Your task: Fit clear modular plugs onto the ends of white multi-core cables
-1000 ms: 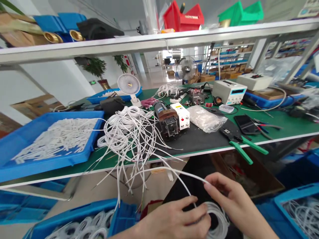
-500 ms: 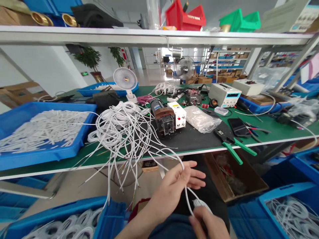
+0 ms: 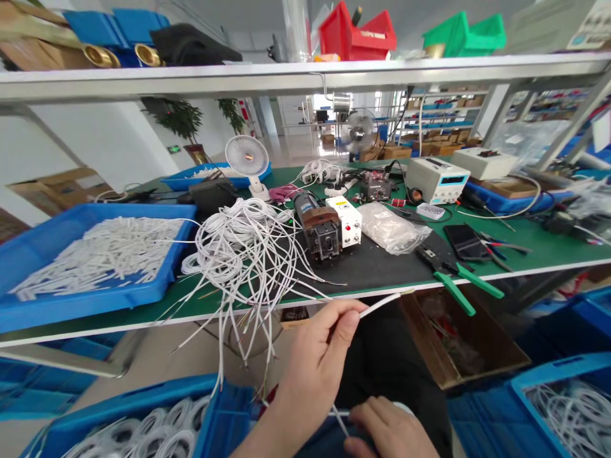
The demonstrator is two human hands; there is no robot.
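My left hand (image 3: 317, 356) pinches a white cable (image 3: 380, 305) between thumb and forefinger, just below the bench edge. The cable's end sticks out to the right, with a thin, pale tip. Another stretch of it comes out beneath the left wrist and runs down to my right hand (image 3: 389, 427). That hand is closed around cable low in front of my lap, and a bit of white shows behind its knuckles. On the bench, to the left of both hands, lies a tangled heap of white cables (image 3: 238, 245), its loose ends hanging over the edge.
A blue tray (image 3: 165, 283) of short white pieces stands left on the bench. A motor-like unit (image 3: 317, 226), a white box (image 3: 344, 219) and a green-handled tool (image 3: 458, 280) lie ahead. Blue bins (image 3: 231, 413) of coiled cable flank my lap; a cardboard box (image 3: 432, 356) sits under the bench.
The left hand, earlier loosely spread with cable across it, now pinches the cable close to its end. The right hand has shifted slightly left and down. The view has tilted a little.
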